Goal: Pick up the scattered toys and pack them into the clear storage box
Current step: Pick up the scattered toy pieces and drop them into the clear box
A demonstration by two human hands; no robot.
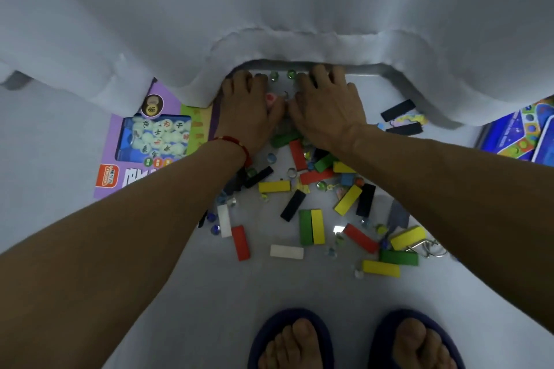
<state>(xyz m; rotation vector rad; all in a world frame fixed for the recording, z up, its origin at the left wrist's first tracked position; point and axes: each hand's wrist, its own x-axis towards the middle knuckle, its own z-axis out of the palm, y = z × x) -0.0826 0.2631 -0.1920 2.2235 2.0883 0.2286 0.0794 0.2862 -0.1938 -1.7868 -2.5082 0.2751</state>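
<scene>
My left hand (248, 108) and my right hand (326, 111) lie palm down side by side on the pale floor, fingers spread, at the hem of a hanging white cloth (269, 9). A pink die (271, 98) shows between the thumbs. Two green marbles (290, 73) sit just past the fingertips. Whatever lies under the palms is hidden. Nearer me, coloured wooden blocks are scattered: a yellow one (274, 186), a red one (240, 243), a white one (286, 251) and a green and yellow pair (311, 226), with several glass marbles (321, 185) among them. No clear storage box is in view.
A purple game box (150, 141) lies on the floor to the left, partly under the cloth. A blue game board (521, 135) is at the right edge. A metal wire puzzle (425, 249) lies right of the blocks. My feet in dark slippers (293, 338) stand below.
</scene>
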